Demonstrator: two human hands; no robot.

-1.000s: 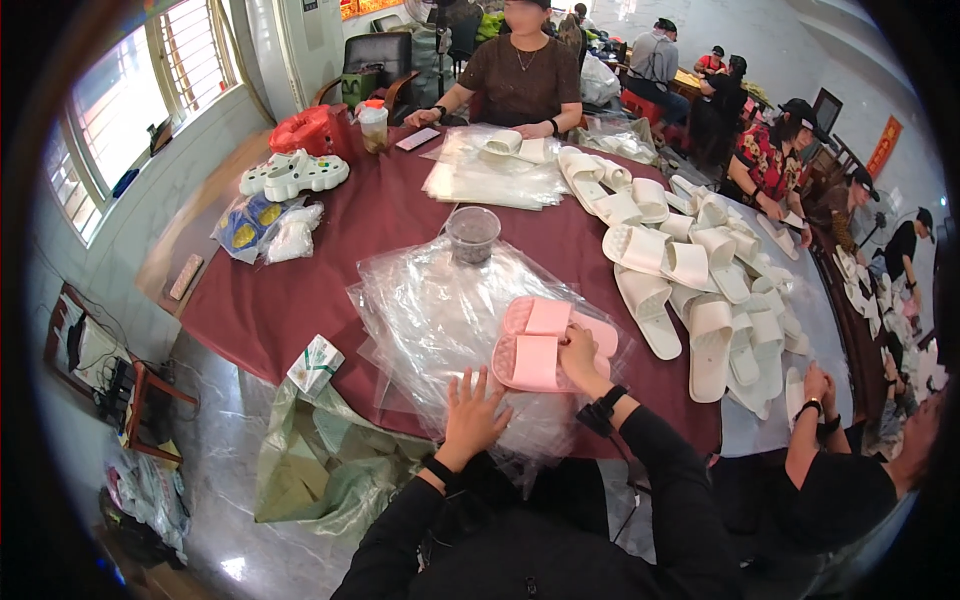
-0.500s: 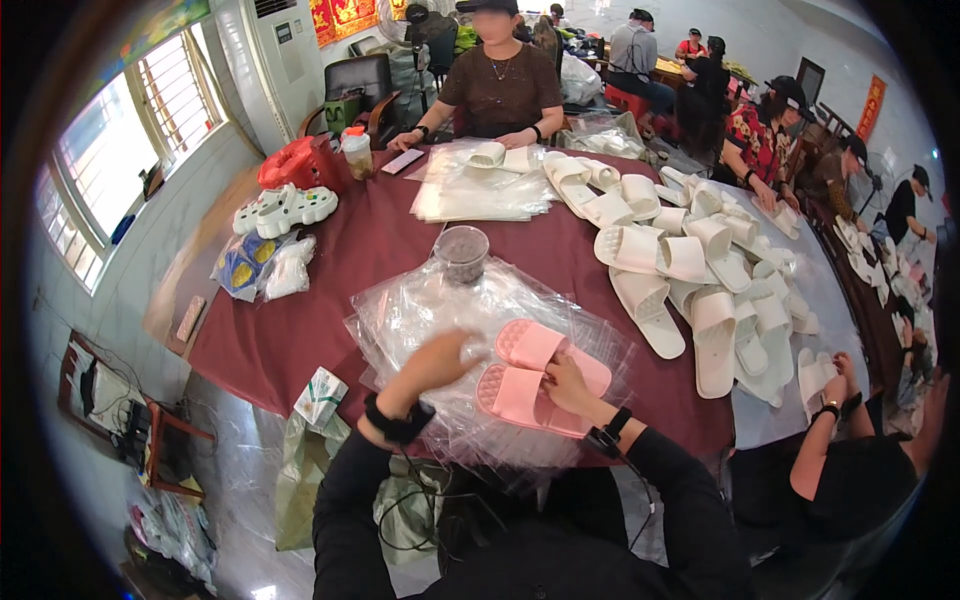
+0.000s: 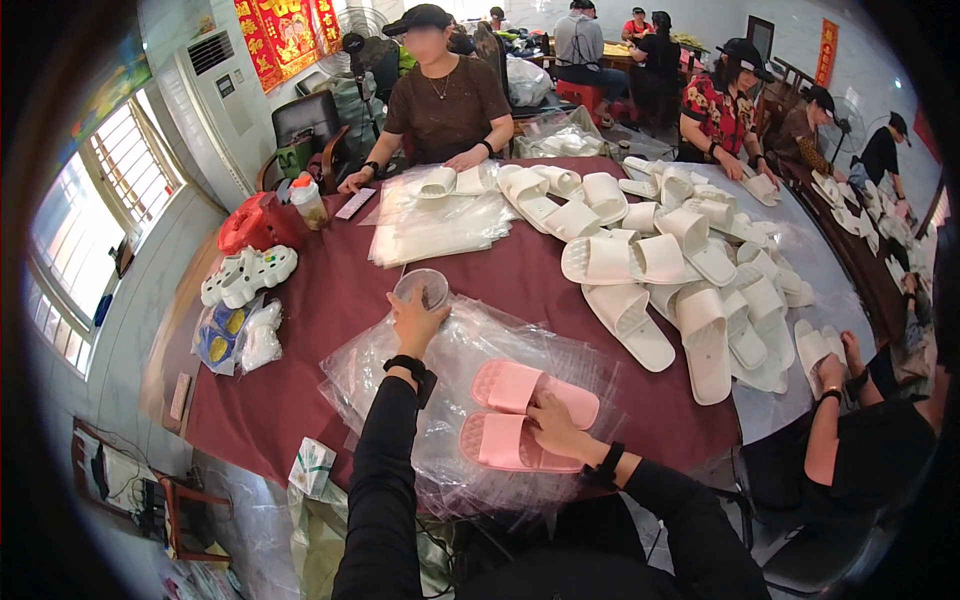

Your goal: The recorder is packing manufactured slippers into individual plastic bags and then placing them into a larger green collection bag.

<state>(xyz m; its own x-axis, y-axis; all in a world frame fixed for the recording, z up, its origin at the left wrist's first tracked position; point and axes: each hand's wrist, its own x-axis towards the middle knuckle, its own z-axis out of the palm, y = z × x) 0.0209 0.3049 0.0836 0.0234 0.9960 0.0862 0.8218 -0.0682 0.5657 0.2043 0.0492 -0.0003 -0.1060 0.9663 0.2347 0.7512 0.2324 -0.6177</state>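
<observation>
A pair of pink slippers (image 3: pixel 500 438) lies side by side on loose clear plastic bags (image 3: pixel 400 350), toes to the left. My right hand (image 3: pixel 557 425) is closed on the pair, with its fingers at the inner edges where the two slippers meet. Further off, my left hand (image 3: pixel 418 325) reaches to a small round clear tub (image 3: pixel 432 284). Its fingers are apart at the near left rim, and the tub partly hides the fingertips. What lies inside the tub is too small to make out.
White slippers (image 3: pixel 640 320) lie heaped on the right. A person (image 3: pixel 445 100) sits opposite behind more clear bags (image 3: pixel 440 240). White clogs (image 3: pixel 250 275), a red bag (image 3: pixel 258 225) and a lidded drink cup (image 3: pixel 308 205) stand at the left. A co-worker's arm (image 3: pixel 825 405) is close on the right.
My left hand has gone forward from above the bags to the tub. My right hand stays on the pink slippers. The whole view has shifted slightly.
</observation>
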